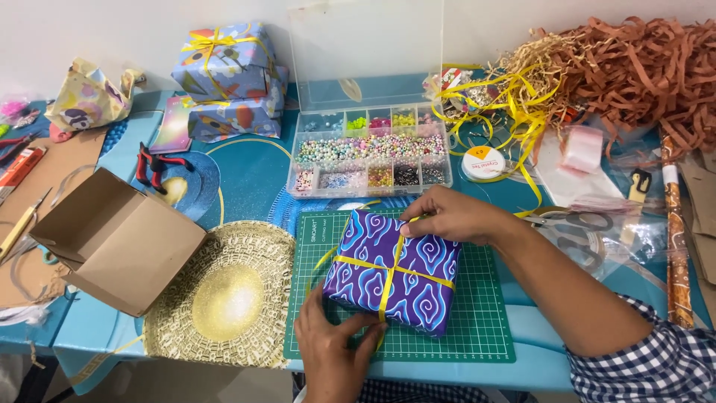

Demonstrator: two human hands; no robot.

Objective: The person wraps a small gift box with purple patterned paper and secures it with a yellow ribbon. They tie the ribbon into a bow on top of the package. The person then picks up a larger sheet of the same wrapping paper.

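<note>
On the green mat [477,328], my left hand [332,351] pinches ribbon [388,280] at the box's [395,272] near edge; right hand [451,216] presses the far side, fingers together, steadying it.

Gift box: a purple and blue swirl-wrapped gift box [394,270] lies on the green cutting mat [477,328], crossed by yellow ribbon [389,280].
Left hand: the left hand [332,351] presses the box's near edge, fingers on the ribbon.
Right hand: the right hand [451,215] rests on the far right corner, pinching the ribbon there.
Far side: a clear bead organiser [371,153], lid up, stands just beyond the mat.
Left: an open cardboard box [119,242] lies beside a round gold placemat [224,298].
Far left: two wrapped parcels [231,78] are stacked.
Right: scissors [574,224] lie near brown paper shred [634,75].
</note>
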